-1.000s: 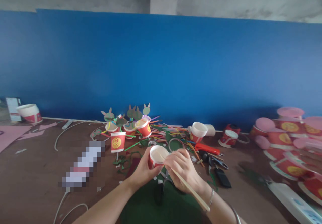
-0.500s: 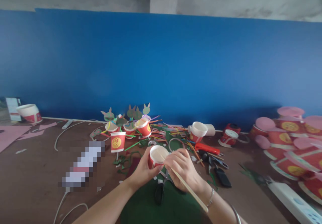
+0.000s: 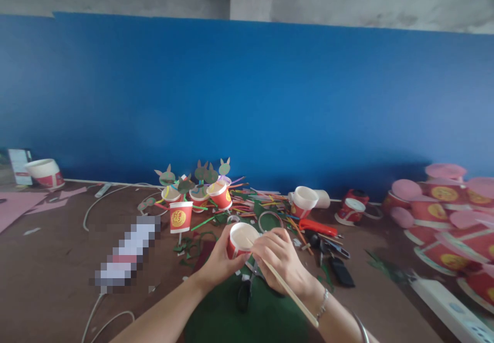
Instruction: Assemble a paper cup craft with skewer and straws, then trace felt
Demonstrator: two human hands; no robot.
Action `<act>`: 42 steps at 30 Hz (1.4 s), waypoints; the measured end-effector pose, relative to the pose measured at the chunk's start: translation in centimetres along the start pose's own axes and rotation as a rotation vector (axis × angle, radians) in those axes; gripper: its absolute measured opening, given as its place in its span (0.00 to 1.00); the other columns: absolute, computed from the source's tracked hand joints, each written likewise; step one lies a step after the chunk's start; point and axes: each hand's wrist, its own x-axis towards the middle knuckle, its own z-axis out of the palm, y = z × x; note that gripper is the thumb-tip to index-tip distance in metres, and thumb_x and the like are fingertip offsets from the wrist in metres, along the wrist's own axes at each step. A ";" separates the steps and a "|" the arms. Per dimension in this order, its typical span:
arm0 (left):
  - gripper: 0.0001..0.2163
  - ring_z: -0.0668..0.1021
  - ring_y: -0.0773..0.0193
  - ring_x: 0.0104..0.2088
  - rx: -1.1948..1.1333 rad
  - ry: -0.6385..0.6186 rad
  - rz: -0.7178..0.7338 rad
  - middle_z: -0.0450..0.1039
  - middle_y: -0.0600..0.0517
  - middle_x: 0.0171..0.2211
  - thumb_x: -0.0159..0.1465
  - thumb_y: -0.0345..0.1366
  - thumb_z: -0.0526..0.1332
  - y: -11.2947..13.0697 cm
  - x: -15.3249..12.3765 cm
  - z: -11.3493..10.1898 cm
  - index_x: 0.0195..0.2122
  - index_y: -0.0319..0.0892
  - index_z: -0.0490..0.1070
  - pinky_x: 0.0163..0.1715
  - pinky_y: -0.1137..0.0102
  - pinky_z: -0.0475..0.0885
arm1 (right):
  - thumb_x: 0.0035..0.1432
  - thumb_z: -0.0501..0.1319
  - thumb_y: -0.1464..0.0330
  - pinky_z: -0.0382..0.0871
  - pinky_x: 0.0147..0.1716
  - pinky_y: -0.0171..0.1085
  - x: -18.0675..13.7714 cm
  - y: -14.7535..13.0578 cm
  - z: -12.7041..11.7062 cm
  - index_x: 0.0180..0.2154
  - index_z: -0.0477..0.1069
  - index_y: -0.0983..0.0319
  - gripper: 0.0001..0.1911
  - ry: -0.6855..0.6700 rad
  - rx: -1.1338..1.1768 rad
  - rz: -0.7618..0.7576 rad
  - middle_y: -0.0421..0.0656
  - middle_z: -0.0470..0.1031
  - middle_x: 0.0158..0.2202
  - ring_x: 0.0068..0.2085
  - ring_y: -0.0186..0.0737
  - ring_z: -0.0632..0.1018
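My left hand [image 3: 219, 255] is wrapped round a red and white paper cup [image 3: 241, 236], its open mouth tipped toward me. My right hand [image 3: 280, 258] is closed on a pale wooden stick [image 3: 291, 294], perhaps a chopstick. The stick's tip reaches into the cup, and its other end runs back over my right wrist. What the tip touches inside is hard to make out. Below my hands, scissors [image 3: 244, 294] with black handles lie on dark green paper [image 3: 219, 317], partly hidden by my right hand.
Decorated red cups [image 3: 181, 217] with rabbit-head cutouts stand behind my hands, beside a heap of coloured pipe cleaners [image 3: 250, 201]. A red tool [image 3: 318, 227] and a black clip-like item [image 3: 341, 272] lie rightward. Stacked red cups [image 3: 443, 224] and a power strip [image 3: 447, 302] are far right.
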 end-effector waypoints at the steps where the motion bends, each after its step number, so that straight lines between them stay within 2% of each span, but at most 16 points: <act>1: 0.29 0.72 0.56 0.43 -0.001 0.000 0.000 0.69 0.47 0.42 0.50 0.43 0.70 0.0 0.0 0.0 0.50 0.41 0.61 0.45 0.64 0.66 | 0.59 0.54 0.77 0.60 0.39 0.41 0.0 0.0 0.0 0.39 0.64 0.61 0.07 0.001 -0.001 0.001 0.41 0.76 0.31 0.33 0.36 0.74; 12: 0.28 0.72 0.58 0.41 -0.033 -0.005 0.005 0.70 0.47 0.41 0.51 0.42 0.70 -0.4 0.1 0.0 0.50 0.41 0.63 0.43 0.65 0.67 | 0.60 0.54 0.76 0.60 0.40 0.41 -0.2 -0.1 0.0 0.40 0.65 0.61 0.07 -0.011 -0.017 0.000 0.41 0.76 0.32 0.34 0.36 0.75; 20: 0.26 0.72 0.58 0.42 -0.001 -0.009 0.021 0.70 0.47 0.42 0.51 0.41 0.69 0.2 -0.1 0.1 0.49 0.41 0.63 0.45 0.65 0.67 | 0.60 0.54 0.76 0.59 0.39 0.42 -0.5 0.1 0.3 0.39 0.64 0.61 0.06 -0.033 -0.009 0.005 0.41 0.75 0.32 0.34 0.37 0.74; 32: 0.25 0.72 0.58 0.42 0.061 0.042 0.039 0.70 0.47 0.41 0.52 0.40 0.68 0.1 -0.4 0.7 0.49 0.40 0.63 0.44 0.66 0.67 | 0.59 0.52 0.78 0.60 0.37 0.41 0.1 -0.3 0.3 0.38 0.64 0.61 0.08 0.038 0.056 0.027 0.41 0.75 0.31 0.32 0.37 0.73; 39: 0.24 0.73 0.55 0.46 0.082 -0.054 0.067 0.70 0.44 0.46 0.55 0.34 0.66 -0.9 -1.0 1.4 0.52 0.41 0.60 0.48 0.63 0.67 | 0.57 0.51 0.79 0.59 0.38 0.41 -0.1 0.3 0.6 0.36 0.64 0.61 0.09 0.016 0.039 0.052 0.41 0.75 0.29 0.31 0.36 0.72; 42: 0.26 0.73 0.55 0.46 0.038 -0.047 0.068 0.69 0.44 0.46 0.55 0.35 0.67 -1.1 -0.7 1.3 0.52 0.42 0.59 0.47 0.63 0.67 | 0.57 0.54 0.75 0.58 0.39 0.42 0.1 0.2 0.1 0.38 0.65 0.61 0.07 0.015 0.033 0.085 0.42 0.76 0.32 0.34 0.39 0.73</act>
